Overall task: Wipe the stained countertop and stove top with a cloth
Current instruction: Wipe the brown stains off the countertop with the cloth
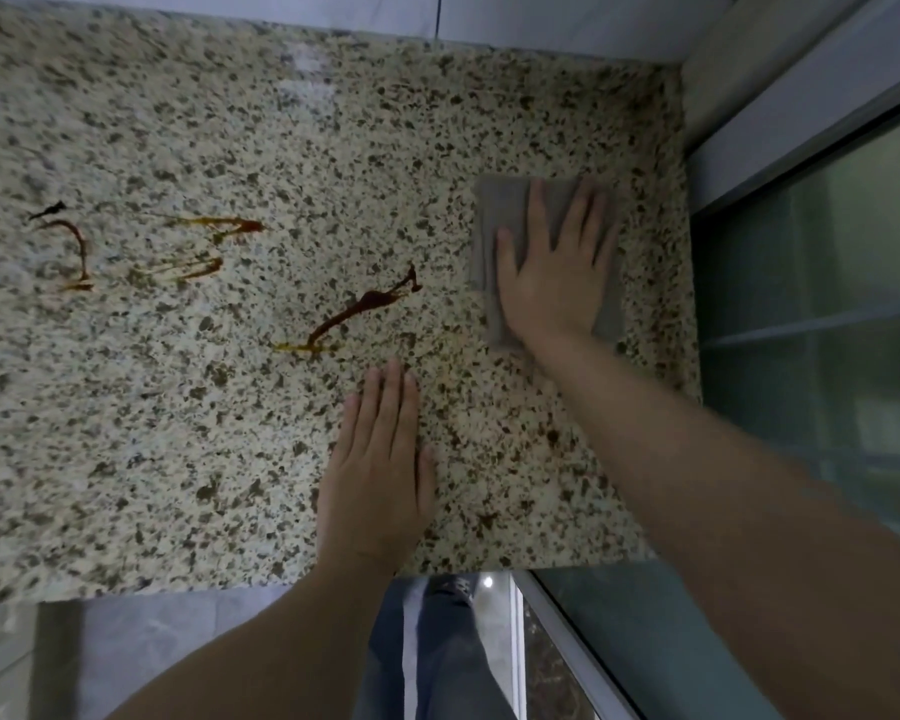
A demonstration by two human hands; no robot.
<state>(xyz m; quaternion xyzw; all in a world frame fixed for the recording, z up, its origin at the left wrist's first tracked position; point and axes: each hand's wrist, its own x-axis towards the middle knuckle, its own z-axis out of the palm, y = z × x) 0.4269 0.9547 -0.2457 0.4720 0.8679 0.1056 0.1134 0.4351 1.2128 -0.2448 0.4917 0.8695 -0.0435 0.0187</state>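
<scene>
Speckled stone makes up the counter (178, 433). A grey cloth (494, 220) lies flat near its right edge. The right hand (554, 272) presses on the cloth, fingers straight. The left hand (378, 475) rests flat on the counter. Brown stains (359, 309) sit left of the cloth.

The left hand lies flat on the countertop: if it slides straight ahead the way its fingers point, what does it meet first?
Probably the dark brown stain just ahead of the left hand; only bare countertop lies between them.
</scene>
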